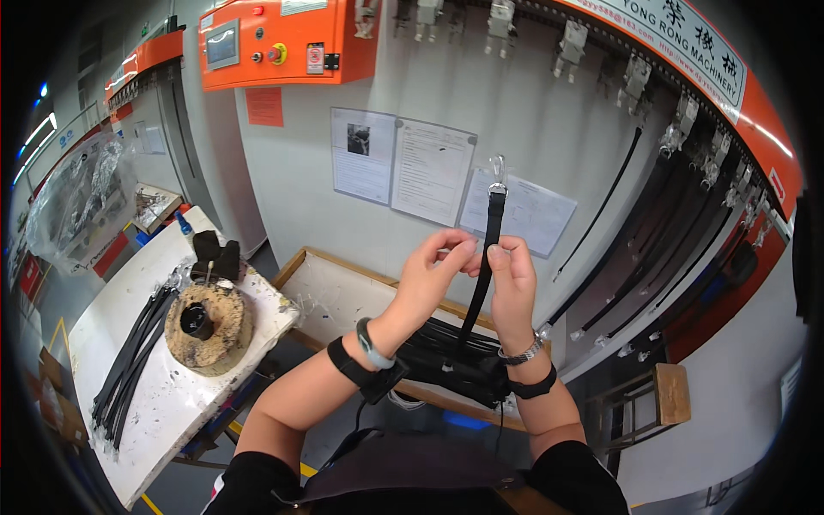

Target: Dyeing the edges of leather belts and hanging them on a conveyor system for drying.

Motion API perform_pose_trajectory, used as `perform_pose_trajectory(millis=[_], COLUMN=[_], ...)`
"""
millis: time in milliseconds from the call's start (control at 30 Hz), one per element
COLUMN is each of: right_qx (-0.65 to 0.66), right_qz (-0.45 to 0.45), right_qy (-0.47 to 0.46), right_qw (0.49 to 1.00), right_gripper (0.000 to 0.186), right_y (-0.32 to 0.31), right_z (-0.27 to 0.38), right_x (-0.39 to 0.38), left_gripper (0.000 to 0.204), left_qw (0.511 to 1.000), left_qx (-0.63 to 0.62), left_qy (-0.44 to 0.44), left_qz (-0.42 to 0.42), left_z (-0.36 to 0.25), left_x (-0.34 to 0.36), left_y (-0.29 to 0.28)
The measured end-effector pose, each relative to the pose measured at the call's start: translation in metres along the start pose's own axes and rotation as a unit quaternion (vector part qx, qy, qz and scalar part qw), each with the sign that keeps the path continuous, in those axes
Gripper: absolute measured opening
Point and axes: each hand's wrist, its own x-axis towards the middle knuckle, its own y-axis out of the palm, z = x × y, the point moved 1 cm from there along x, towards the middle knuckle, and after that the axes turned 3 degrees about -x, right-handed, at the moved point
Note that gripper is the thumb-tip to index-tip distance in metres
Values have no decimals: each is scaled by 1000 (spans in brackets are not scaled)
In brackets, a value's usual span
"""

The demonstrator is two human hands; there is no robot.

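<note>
A black strap (495,219) runs upright in front of me, with a silver metal clip (498,176) at its top, seemingly under clear wrap. My right hand (512,276) is closed on the strap below the clip, thumb lying over it. Just left of the strap, my left hand (439,268) has its thumb and fingers curled into a pinch; whatever is between them is hidden. Below the hands, the strap's lower part drops toward a bundle of black straps (429,356) in a wood-edged tray (322,279).
A white table (112,343) at left carries a round tan block (215,330) and several black straps (133,360). An orange control box (270,47) hangs above. Metal clips (635,81) line an overhead rail, some with hanging straps. A wooden stool (669,395) stands at right.
</note>
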Motion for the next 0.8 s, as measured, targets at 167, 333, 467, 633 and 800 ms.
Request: perform_pose_trajectory(millis=[167,333,467,633,800], right_qx=[-10,-71,-281,-407,-489], right_qz=[-20,-6,-57,-79,29], right_qy=[2,12,-100,-177,-112], right_qw=[1000,997,953,893,865], right_gripper=[14,14,23,29,24], right_y=[-46,-85,-120,-116,-122], right_z=[-21,-33,-12,53,62], right_x=[17,29,53,98,120], left_gripper=[18,11,11,10,11], left_qw=[998,997,995,982,979], left_qx=[-51,-61,47,135,132], left_qy=[-26,-23,77,135,148], left_qz=[9,-32,-44,0,45], left_z=[23,52,71,62,63], left_x=[35,61,77,81,89], left_y=[47,64,72,82,80])
